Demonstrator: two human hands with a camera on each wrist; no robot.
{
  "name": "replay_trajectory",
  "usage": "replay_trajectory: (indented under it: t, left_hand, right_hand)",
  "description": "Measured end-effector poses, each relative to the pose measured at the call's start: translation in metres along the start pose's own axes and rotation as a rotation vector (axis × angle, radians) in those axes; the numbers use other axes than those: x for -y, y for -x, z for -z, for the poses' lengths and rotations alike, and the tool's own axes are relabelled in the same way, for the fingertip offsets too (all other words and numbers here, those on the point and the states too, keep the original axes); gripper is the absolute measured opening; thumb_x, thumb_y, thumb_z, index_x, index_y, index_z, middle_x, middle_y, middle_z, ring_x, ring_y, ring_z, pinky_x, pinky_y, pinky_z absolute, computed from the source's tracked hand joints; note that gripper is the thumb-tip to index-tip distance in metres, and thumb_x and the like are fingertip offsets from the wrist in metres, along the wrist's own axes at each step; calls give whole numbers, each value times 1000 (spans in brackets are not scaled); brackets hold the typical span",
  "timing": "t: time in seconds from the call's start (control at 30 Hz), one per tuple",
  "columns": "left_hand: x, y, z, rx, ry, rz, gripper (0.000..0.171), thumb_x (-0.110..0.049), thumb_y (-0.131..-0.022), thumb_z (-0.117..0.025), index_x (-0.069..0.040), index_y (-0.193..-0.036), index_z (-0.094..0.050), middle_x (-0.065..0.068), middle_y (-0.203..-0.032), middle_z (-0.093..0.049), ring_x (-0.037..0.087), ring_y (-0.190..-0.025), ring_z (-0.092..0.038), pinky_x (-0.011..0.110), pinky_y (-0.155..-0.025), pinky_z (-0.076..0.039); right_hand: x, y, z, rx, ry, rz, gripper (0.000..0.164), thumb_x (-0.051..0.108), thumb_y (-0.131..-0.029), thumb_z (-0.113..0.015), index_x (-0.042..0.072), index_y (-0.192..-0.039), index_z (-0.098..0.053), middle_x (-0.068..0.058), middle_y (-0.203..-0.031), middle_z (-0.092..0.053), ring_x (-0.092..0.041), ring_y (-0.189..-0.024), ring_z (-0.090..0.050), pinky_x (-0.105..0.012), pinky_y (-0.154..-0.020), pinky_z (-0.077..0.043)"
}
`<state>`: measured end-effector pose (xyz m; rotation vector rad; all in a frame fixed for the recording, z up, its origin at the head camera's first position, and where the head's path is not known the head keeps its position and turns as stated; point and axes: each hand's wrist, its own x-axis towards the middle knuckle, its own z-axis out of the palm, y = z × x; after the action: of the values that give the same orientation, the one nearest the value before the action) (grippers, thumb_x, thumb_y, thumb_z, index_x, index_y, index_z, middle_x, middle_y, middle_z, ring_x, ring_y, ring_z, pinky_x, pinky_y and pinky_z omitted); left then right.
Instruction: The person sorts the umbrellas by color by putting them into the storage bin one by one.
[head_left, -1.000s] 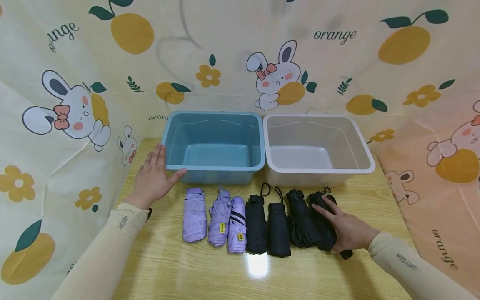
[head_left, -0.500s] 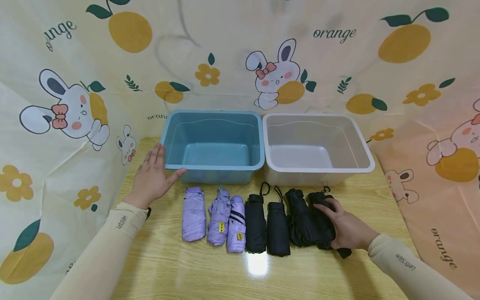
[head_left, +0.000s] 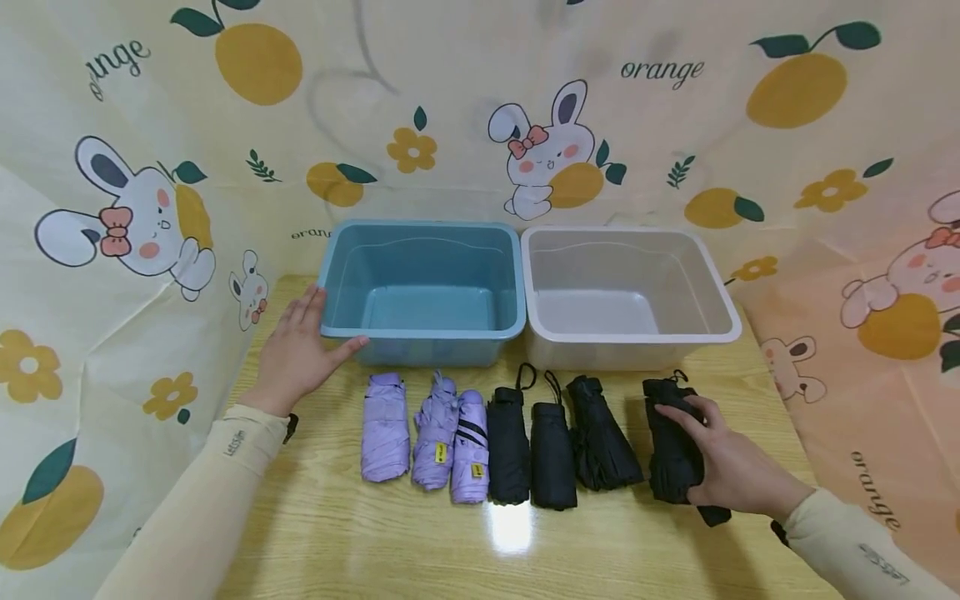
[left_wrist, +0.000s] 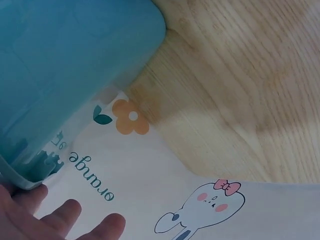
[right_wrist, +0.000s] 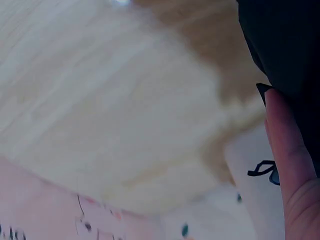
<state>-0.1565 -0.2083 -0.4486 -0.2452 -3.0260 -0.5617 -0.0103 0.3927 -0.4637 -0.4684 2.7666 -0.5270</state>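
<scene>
My right hand (head_left: 738,467) grips a black folded umbrella (head_left: 672,450) at the right end of a row, apart from its neighbour. In the right wrist view a finger lies along the dark fabric of that umbrella (right_wrist: 282,40); the rest of the grip is out of view. Straight fingers of my left hand (head_left: 298,354) touch the left side of a blue bin (head_left: 423,334), its thumb at the front rim. Left of the held umbrella lie a pleated black umbrella (head_left: 602,442), two slimmer black umbrellas (head_left: 510,450) and three lilac umbrellas (head_left: 386,429).
A whitish bin (head_left: 633,339) stands against the blue one, on its right. Both bins sit at the back of the wooden table (head_left: 375,542), before a printed cloth backdrop (head_left: 450,75). The umbrellas lie in front of the bins.
My right hand has drawn the end black umbrella to the right, opening a gap beside the pleated one. The left hand stays at the blue bin.
</scene>
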Motion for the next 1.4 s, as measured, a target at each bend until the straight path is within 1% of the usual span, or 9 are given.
replay_trajectory:
  t: [0.17, 0.27, 0.4, 0.47, 0.57, 0.8, 0.93, 1.17, 1.4]
  left_hand:
    - [-2, -6, -1, 16, 14, 11, 109, -73, -89, -53, 3, -157, -16, 21, -164, -13, 46, -145, -18, 59, -113, -23]
    - [-2, -10, -5, 8, 8, -4, 108, -71, -90, -53, 4, -157, -15, 22, -163, -12, 47, -145, -18, 58, -114, -22]
    - [1, -14, -11, -11, -7, -9, 107, -70, -91, -52, 4, -157, -13, 22, -163, -10, 48, -145, -17, 58, -114, -22]
    - [3, -15, -13, -19, -11, -12, 108, -71, -91, -51, 4, -157, -13, 22, -163, -10, 47, -145, -17, 58, -114, -22]
    - [4, -16, -15, -32, -19, -19, 107, -71, -91, -51, 5, -157, -13, 23, -163, -11, 47, -145, -17, 58, -113, -23]
    - [3, -14, -16, -54, -28, -34, 104, -68, -93, -51, 5, -156, -14, 22, -164, -9, 47, -145, -18, 60, -112, -26]
    - [1, -13, -18, -60, -41, -39, 102, -69, -94, -48, 4, -157, -14, 21, -164, -10, 48, -144, -20, 61, -111, -27]
    - [-3, -7, -15, -87, -20, -29, 102, -68, -93, -51, 3, -157, -16, 21, -163, -14, 49, -143, -22, 62, -110, -27]
    - [2, 0, -15, -111, -18, -17, 104, -69, -92, -52, 2, -158, -16, 18, -164, -13, 48, -143, -23, 63, -110, -27]
  right_hand:
    - [23, 10, 42, -103, -26, 61, 120, 2, -51, -85, 22, -156, -31, -25, -148, -18, 1, -42, -35, -23, -38, -37]
    - [36, 5, 69, -190, -47, 131, 122, -3, -45, -86, 17, -154, -36, -25, -145, -20, -15, -74, -54, -23, -44, -38]
    - [48, -16, 104, -283, -36, 211, 123, -7, -39, -88, 12, -152, -40, -26, -142, -24, -38, -107, -42, -22, -53, -43]
    - [52, -32, 121, -300, -16, 227, 124, -8, -40, -88, 13, -152, -40, -25, -142, -25, -32, -102, -44, -17, -59, -48]
    - [58, -60, 145, -270, -14, 228, 124, -10, -43, -88, 14, -154, -37, -25, -142, -23, -28, -101, -41, -16, -64, -49]
    - [69, -139, 185, -127, 62, 136, 112, 10, -59, -94, 18, -154, -35, -25, -141, -26, -39, -102, -48, -41, -67, -48]
    - [70, -181, 186, 18, 81, 53, 105, 23, -65, -93, 20, -153, -35, -26, -143, -26, -40, -97, -52, -48, -74, -50]
    - [65, -232, 160, 204, 94, 85, 95, 34, -68, -88, 14, -148, -40, -30, -140, -28, -34, -95, -52, -46, -77, -49]
    - [66, -272, 129, 258, 164, 124, 91, 34, -68, -87, 9, -144, -45, -31, -138, -37, -39, -106, -48, -59, -85, -49]
